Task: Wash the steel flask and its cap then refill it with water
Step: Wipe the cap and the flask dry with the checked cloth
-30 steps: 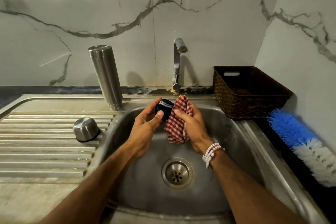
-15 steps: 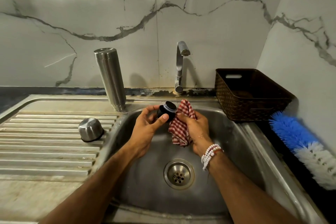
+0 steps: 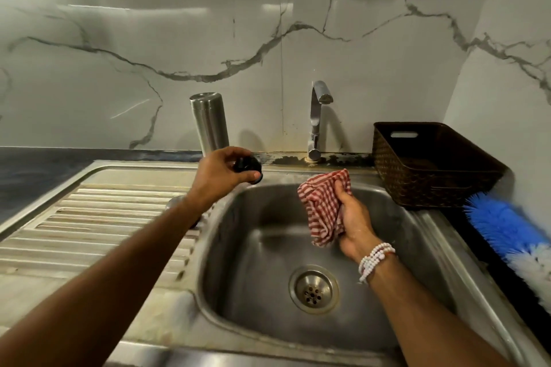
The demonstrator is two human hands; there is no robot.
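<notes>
Black cap (image 3: pixel 247 168) inside left hand's (image 3: pixel 220 174) grip; right hand (image 3: pixel 353 226) grips cloth (image 3: pixel 322 208).

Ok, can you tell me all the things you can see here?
steel flask: one, silver, standing behind the drainboard
inner cap: one, black, held in the left hand
outer cap: one, silver, drainboard, mostly hidden
checked cloth: one, red and white, in the right hand
sink: one, steel, middle
tap: one, silver, behind the sink
basket: one, brown, right of the tap
bottle brush: one, blue and white, far right
bead bracelet: one, white, right wrist
left hand: one, holding the cap
right hand: one, gripping the cloth
</notes>
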